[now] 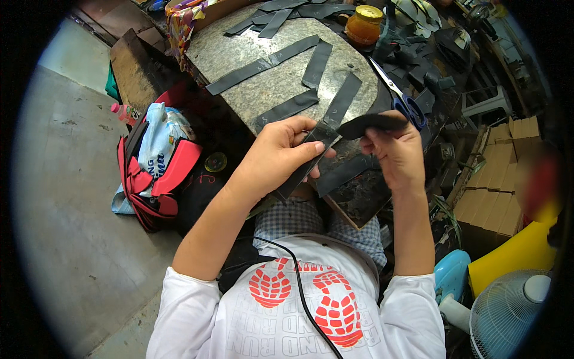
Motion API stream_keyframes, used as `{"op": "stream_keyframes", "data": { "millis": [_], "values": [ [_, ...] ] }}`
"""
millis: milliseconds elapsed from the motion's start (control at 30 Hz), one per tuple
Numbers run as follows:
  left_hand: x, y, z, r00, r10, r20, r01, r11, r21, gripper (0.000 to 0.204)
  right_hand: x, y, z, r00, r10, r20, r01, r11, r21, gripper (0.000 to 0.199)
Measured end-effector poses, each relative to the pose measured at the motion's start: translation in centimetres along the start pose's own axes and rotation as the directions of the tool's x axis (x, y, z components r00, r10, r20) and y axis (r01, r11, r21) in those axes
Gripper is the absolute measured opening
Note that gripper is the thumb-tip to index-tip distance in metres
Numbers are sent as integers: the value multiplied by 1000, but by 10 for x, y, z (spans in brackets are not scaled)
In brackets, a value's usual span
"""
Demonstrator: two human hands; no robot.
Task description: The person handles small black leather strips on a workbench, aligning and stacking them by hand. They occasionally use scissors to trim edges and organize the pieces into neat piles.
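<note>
My left hand pinches a long black rubber-like strip, thumb on top and fingers beneath. The strip slants over the near edge of the stone-topped table. Right of it, my right hand is closed on the end of a dark, blurred flap, whose far end meets the strip near my left fingertips. Whether the two are joined, I cannot tell. Just beyond my left hand lies another black strip. One more strip rests below my right hand's fingers.
Blue-handled scissors lie at the table's right edge. An orange jar stands at the back, among dark scraps. A white fan and cardboard stacks are on the right; a red-and-blue bag sits on the left.
</note>
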State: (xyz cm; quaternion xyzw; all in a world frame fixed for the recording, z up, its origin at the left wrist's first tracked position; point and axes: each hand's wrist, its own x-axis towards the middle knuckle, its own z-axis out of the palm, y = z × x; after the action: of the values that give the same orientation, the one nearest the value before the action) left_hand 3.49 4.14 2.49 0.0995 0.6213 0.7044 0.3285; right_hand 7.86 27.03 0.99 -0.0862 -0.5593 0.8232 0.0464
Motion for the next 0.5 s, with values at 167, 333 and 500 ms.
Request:
{"op": "stream_keyframes", "data": {
  "millis": [167,333,500],
  "values": [
    [2,-2,1,994,-103,48,103,995,-12,26,-8,9,12,1000,-10,4,10,1000,-28,20],
    [-1,1,1,992,-118,52,119,992,-26,27,-9,8,16,998,-63,26,66,993,-97,20],
    [-2,4,2,991,-118,57,119,993,-3,26,-11,8,16,996,-80,27,83,985,-149,19]
  ]
}}
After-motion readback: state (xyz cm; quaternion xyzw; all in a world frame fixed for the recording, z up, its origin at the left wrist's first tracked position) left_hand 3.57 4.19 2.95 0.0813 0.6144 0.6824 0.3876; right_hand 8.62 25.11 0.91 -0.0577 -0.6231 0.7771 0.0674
